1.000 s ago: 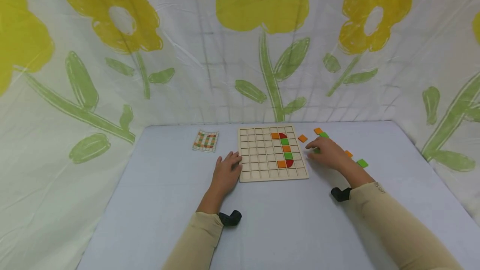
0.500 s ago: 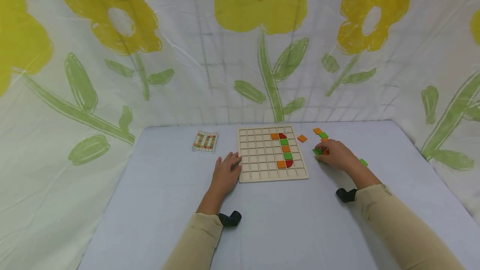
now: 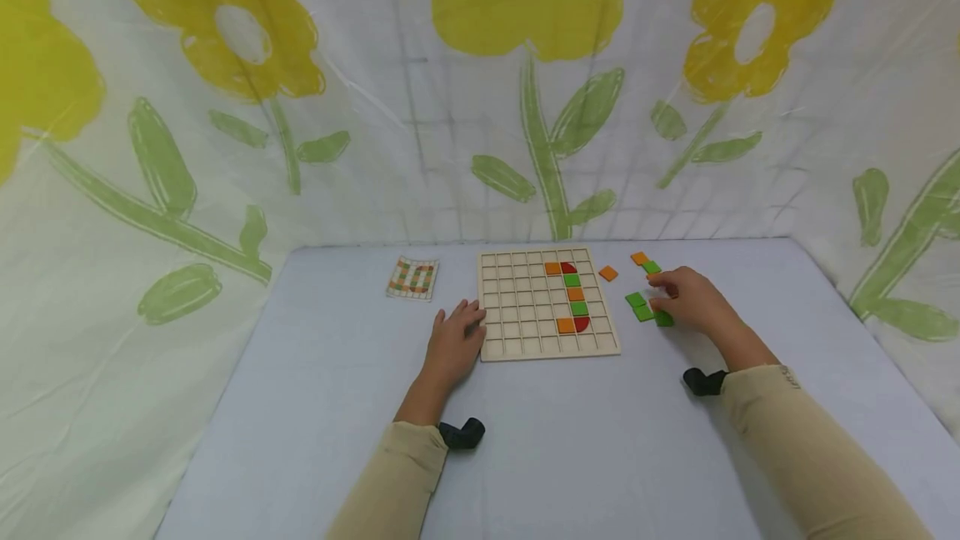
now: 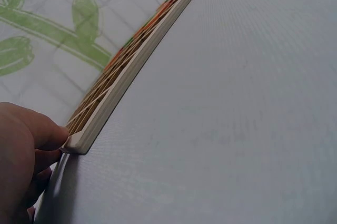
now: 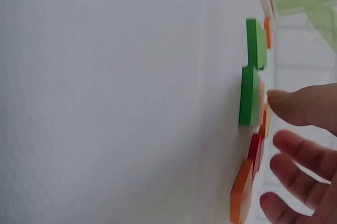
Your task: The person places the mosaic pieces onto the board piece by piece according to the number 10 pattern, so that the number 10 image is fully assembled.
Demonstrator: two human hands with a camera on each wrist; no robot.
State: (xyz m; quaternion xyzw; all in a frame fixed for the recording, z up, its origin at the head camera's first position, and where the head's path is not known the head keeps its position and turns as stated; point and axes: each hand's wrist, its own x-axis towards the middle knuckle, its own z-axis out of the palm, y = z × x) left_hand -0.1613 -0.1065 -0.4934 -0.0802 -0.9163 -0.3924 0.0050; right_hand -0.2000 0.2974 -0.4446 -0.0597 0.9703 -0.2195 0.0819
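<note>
Board [image 3: 517,298]: right of left hand [image 3: 453,347], touching it
Card [image 3: 412,278]: beyond left hand
Set tiles [image 3: 576,294]: in board, toward right hand [image 3: 697,303]
Loose tiles [image 3: 643,312]: left of and beneath right hand

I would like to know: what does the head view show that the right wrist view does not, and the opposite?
Only the head view: the small paper card printed with a coloured grid, the whole pale wooden grid board with red, orange and green pieces set in it, and the left grip at its edge.
Only the right wrist view: a loose red piece, outline unclear, appearing between a flat green tile and a flat orange tile.
Both: the right grip, loose green and orange tiles, the white tabletop.
</note>
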